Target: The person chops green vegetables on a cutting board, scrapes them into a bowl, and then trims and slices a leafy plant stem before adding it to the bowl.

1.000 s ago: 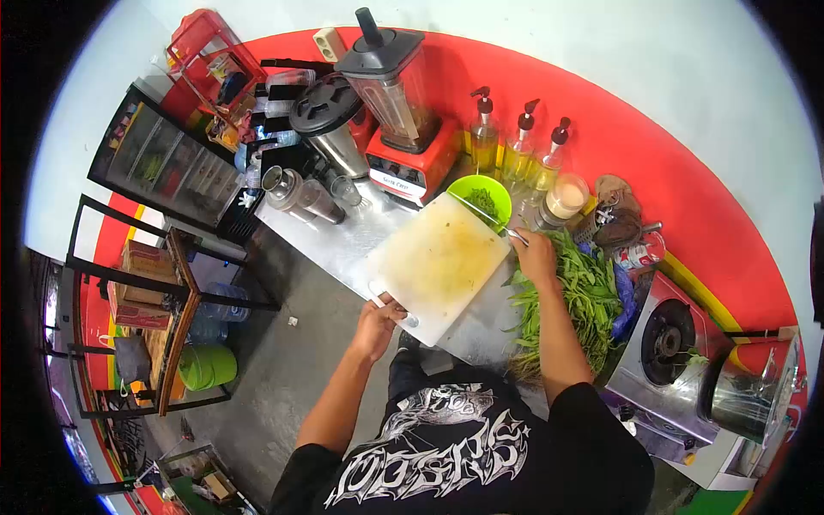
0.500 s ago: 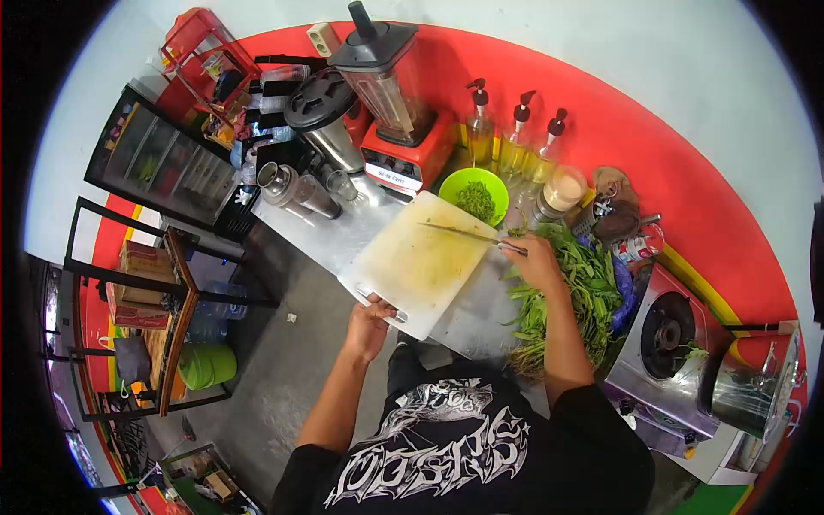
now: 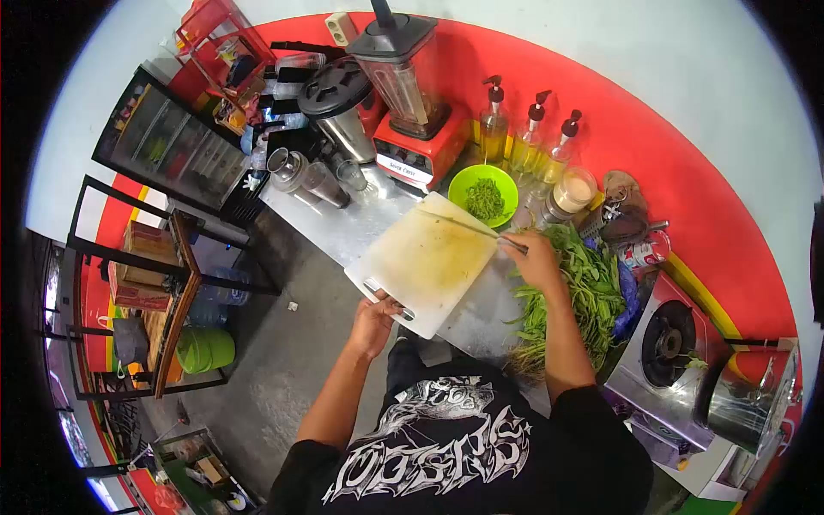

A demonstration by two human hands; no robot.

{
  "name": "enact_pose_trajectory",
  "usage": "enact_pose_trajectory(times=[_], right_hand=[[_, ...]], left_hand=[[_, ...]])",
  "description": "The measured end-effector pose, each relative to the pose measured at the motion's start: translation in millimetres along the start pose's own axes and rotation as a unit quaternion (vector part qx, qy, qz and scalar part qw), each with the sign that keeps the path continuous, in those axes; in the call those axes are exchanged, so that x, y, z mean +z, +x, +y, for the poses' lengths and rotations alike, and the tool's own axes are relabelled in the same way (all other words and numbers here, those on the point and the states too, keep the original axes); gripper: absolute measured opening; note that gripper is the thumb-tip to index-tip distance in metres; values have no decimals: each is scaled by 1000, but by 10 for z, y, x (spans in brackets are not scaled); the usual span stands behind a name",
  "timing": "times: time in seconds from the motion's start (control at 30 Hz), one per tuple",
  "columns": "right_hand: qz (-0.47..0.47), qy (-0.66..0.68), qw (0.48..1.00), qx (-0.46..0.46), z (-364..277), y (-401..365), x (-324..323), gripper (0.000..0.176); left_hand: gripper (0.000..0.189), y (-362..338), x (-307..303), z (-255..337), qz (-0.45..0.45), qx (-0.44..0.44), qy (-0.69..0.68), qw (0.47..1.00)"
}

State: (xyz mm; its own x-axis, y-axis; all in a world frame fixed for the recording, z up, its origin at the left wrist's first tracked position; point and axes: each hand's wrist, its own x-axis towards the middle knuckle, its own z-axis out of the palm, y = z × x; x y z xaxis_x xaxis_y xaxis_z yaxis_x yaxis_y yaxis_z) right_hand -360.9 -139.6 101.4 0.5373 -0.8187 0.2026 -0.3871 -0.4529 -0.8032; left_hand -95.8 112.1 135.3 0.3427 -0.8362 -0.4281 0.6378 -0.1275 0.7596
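My left hand [image 3: 374, 324] grips the near end of a white cutting board [image 3: 399, 266], its fingers closed at the handle slots. The board is tilted over the steel counter, with a yellow-green stain and small green bits on its face. In my right hand [image 3: 536, 260] is a knife [image 3: 463, 226], its thin blade lying across the far part of the board. Just beyond the board stands a bright green bowl [image 3: 510, 206] with chopped greens [image 3: 484, 199] in it. A heap of leafy green stems [image 3: 571, 296] lies beside my right forearm.
A red blender [image 3: 421, 146] and a steel blender jar [image 3: 348, 136] stand at the back left, near metal shakers [image 3: 296, 176]. Pump bottles [image 3: 525, 146] line the red wall. A gas stove [image 3: 661, 369] with a steel pot [image 3: 747, 399] is on the right.
My view has shifted slightly, so most of the scene sits a little further right. Both hands keep their hold on the board and knife; the blade stays across the board.
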Motion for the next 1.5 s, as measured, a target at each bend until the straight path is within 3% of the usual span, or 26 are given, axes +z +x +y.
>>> enact_pose_trajectory(times=[0.03, 0.17, 0.27, 0.43, 0.5, 0.67, 0.73, 0.83, 1.13, 1.33, 1.5], right_hand=[[-49, -10, 999, 14, -109, -29, -13, 26], [-41, -19, 999, -26, -97, -93, 82, 26], [0, -34, 999, 28, -5, -38, 112, 23], [64, -120, 990, 32, 112, 62, -22, 22], [40, -45, 990, 126, 74, 62, -64, 21], [50, 50, 988, 140, 287, 97, 70, 27], [9, 158, 958, 240, 230, 154, 115, 31], [-20, 250, 914, 318, -74, 197, 67, 30], [73, 166, 951, 251, 237, 351, 450, 26], [88, 80, 971, 208, 372, 346, 455, 26], [80, 85, 971, 209, 392, 251, 404, 28]], left_hand=[[51, 7, -15, -13, -9, -2, 2, 1000], [53, 18, -31, -19, -28, 3, -2, 1000], [50, -16, -48, -3, -30, 7, 5, 1000], [44, -102, 79, 113, -29, 9, 26, 999], [42, -88, 20, 75, -20, 3, 44, 999], [37, -19, -1, 105, -25, -2, 147, 989], [37, -30, 165, 191, -26, -15, 161, 986], [38, -10, 284, 157, -56, -18, 170, 984], [38, 28, 452, 98, -87, -8, 226, 970], [38, 62, 441, 54, -87, 19, 230, 969], [39, 196, 499, 73, -88, 65, 182, 977]])
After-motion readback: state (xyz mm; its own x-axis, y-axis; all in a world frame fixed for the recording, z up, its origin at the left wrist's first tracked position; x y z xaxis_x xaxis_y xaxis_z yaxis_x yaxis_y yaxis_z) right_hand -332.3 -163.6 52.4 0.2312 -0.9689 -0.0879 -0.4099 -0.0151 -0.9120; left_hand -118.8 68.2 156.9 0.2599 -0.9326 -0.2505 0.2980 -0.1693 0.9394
